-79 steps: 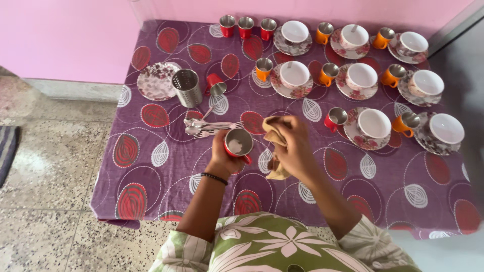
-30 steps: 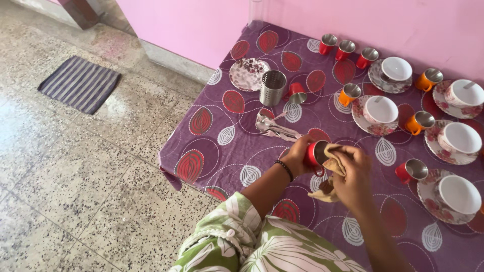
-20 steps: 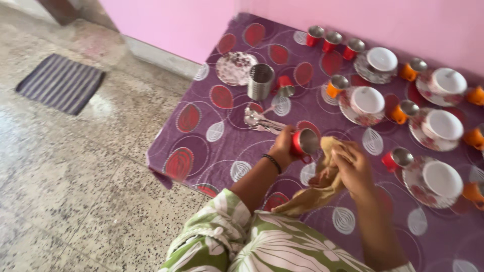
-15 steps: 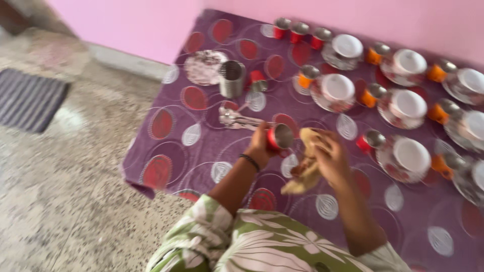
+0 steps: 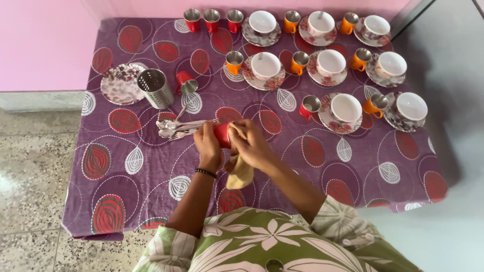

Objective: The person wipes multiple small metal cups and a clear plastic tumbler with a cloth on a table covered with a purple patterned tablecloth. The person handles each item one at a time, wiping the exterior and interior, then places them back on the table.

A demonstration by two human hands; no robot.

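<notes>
red cup (image 5: pixel 222 135), frame centre, is being gripped by closed left hand (image 5: pixel 208 141); tan cloth (image 5: pixel 240 168) is being clutched by right hand (image 5: pixel 250 143), over purple-clothed counter (image 5: pixel 312 171).

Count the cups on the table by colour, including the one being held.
Red cups: 6
Orange cups: 6
White cups: 8
Total: 20

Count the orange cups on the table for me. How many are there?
6 orange cups: two in the back row, three in the middle row, one in the front row. None looks hidden.
</notes>
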